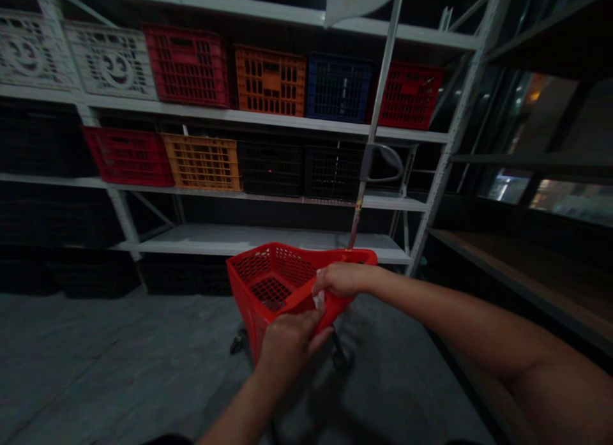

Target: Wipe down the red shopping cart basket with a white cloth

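Note:
A red plastic shopping cart (246,304) with a lattice-walled basket stands in front of me on wheels. My left hand (290,336) grips the near edge of its basket, fingers over the rim and thumb lower on the outside. Just beyond, my right hand (342,279) pinches a small white tissue (318,298) and presses it against the cart's rim. Part of the tissue is hidden under the fingers. Inside, the cart's basket shows only its bare mesh floor. A metal pole (380,106) with a grey loop handle rises from the far right corner.
White metal shelving (272,116) spans the background, holding white, red, orange, blue and black crates such as the orange crate (269,81). Dark shelves (527,272) run along the right side. Grey concrete floor (119,362) lies around the cart.

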Demonstrator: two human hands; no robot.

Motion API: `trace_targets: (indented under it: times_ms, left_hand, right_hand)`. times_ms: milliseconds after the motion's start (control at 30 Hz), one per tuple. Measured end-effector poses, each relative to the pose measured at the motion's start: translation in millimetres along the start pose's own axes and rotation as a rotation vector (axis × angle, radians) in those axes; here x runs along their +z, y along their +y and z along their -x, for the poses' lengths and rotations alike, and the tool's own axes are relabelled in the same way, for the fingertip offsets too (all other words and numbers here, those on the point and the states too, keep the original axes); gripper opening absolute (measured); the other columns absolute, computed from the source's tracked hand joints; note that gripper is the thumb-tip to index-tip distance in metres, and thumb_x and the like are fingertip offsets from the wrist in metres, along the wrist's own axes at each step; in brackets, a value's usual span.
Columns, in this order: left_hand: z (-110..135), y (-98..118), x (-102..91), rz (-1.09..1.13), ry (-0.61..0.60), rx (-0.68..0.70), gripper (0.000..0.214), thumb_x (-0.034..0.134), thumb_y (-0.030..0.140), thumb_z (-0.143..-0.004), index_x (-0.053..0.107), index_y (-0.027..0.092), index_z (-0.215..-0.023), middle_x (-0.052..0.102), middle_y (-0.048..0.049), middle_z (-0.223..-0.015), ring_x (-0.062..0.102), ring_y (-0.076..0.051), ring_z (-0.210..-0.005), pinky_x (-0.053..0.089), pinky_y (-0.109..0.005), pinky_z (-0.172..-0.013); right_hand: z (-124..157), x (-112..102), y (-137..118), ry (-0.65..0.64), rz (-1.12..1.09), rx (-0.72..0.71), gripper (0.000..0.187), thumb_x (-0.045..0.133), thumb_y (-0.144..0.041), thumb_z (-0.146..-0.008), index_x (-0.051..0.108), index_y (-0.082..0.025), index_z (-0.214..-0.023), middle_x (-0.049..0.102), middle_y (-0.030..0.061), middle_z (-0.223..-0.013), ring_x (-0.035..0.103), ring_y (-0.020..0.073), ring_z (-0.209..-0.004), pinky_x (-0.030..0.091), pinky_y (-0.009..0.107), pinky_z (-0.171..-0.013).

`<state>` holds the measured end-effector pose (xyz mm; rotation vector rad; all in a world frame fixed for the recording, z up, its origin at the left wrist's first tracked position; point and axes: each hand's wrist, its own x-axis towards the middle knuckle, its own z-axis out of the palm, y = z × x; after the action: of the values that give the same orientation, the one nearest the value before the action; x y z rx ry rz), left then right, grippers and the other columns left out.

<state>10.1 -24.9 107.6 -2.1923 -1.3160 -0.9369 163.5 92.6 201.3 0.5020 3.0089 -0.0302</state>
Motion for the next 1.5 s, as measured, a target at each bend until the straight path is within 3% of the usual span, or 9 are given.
trace_targets:
  times_ms: [200,433,667,767,867,1133,1233,1367,1500]
  left_hand:
    - [1,-7,2.1,0.033,0.043,-0.005,0.034,0.049,0.043,-0.078,0.062,0.022,-0.101,0.070,-0.0026,-0.089,0.065,-0.015,-0.072,0.051,-0.025,-0.066]
    - [1,-21,-1.7,0.078,0.070,0.000,0.032,0.051,0.042,-0.077,0.064,0.022,-0.097,0.070,-0.0024,-0.084,0.065,-0.013,-0.070,0.050,-0.021,-0.067]
    - [-1,-28,-2.9,0.081,-0.014,-0.044,0.033,0.050,0.044,-0.077,0.063,0.024,-0.100,0.070,-0.0012,-0.088,0.066,-0.017,-0.072,0.053,-0.027,-0.067]
    - [-3,-31,-2.1,0.056,-0.044,-0.019,0.033,0.049,0.042,-0.078,0.062,0.023,-0.101,0.070,-0.0021,-0.087,0.066,-0.017,-0.071,0.053,-0.027,-0.065]
    - [-6,-34,0.6,0.029,-0.045,0.015,0.033,0.049,0.042,-0.078,0.062,0.022,-0.101,0.070,-0.0028,-0.087,0.066,-0.016,-0.071,0.052,-0.026,-0.065]
    - [-8,-38,0.8,0.041,-0.036,0.038,0.035,0.048,0.045,-0.078,0.062,0.023,-0.101,0.070,-0.0016,-0.086,0.066,-0.014,-0.070,0.053,-0.024,-0.066]
    - [-8,-38,-1.1,0.070,-0.053,0.049,0.035,0.048,0.043,-0.078,0.061,0.022,-0.103,0.070,-0.0014,-0.089,0.066,-0.013,-0.072,0.053,-0.024,-0.068]
    - [-9,-37,-0.3,0.076,-0.041,0.052,0.035,0.049,0.043,-0.078,0.062,0.022,-0.102,0.070,-0.0020,-0.090,0.066,-0.014,-0.074,0.053,-0.025,-0.068]
    - [-9,-38,3.3,0.070,-0.011,0.052,0.035,0.049,0.044,-0.077,0.062,0.022,-0.102,0.069,-0.0025,-0.090,0.066,-0.015,-0.073,0.053,-0.026,-0.069]
  right_hand:
    - [10,7,59,0.097,-0.086,0.217,0.035,0.040,-0.007,-0.077,0.064,-0.017,-0.101,0.067,0.0054,-0.096,0.060,0.0149,-0.083,0.042,0.022,-0.074]
    - [57,35,82,0.350,-0.132,0.424,0.031,0.043,-0.015,-0.080,0.063,-0.021,-0.102,0.066,0.0049,-0.098,0.060,0.0178,-0.088,0.042,0.027,-0.080]
    - [67,88,37,1.014,-0.237,0.668,0.032,0.038,-0.015,-0.081,0.061,-0.018,-0.104,0.063,0.0073,-0.105,0.057,0.0192,-0.098,0.040,0.033,-0.089]
    - [57,110,3,1.355,-0.362,0.730,0.032,0.035,-0.019,-0.084,0.060,-0.017,-0.105,0.062,0.0094,-0.104,0.055,0.0192,-0.098,0.041,0.033,-0.088]
    - [36,126,-30,1.550,-0.476,0.764,0.029,0.038,-0.025,-0.084,0.062,-0.016,-0.099,0.059,0.0105,-0.103,0.053,0.0197,-0.098,0.041,0.034,-0.087]
    - [-17,136,-70,1.663,-0.950,0.686,0.035,0.047,-0.030,-0.079,0.048,-0.014,-0.110,0.051,0.0020,-0.075,0.052,0.0119,-0.062,0.046,0.024,-0.059]
    - [-12,135,-51,1.714,-0.902,0.755,0.044,0.051,-0.033,-0.077,0.041,-0.014,-0.115,0.049,0.0011,-0.077,0.052,0.0117,-0.065,0.045,0.024,-0.062]
    - [-3,134,-22,1.783,-0.694,0.884,0.028,0.043,-0.036,-0.080,0.050,-0.014,-0.097,0.049,0.0095,-0.097,0.051,0.0168,-0.090,0.043,0.027,-0.078]
    - [-13,131,-42,1.817,-0.689,0.937,0.023,0.037,-0.033,-0.083,0.049,-0.016,-0.091,0.050,0.0092,-0.092,0.050,0.0178,-0.089,0.040,0.032,-0.082]
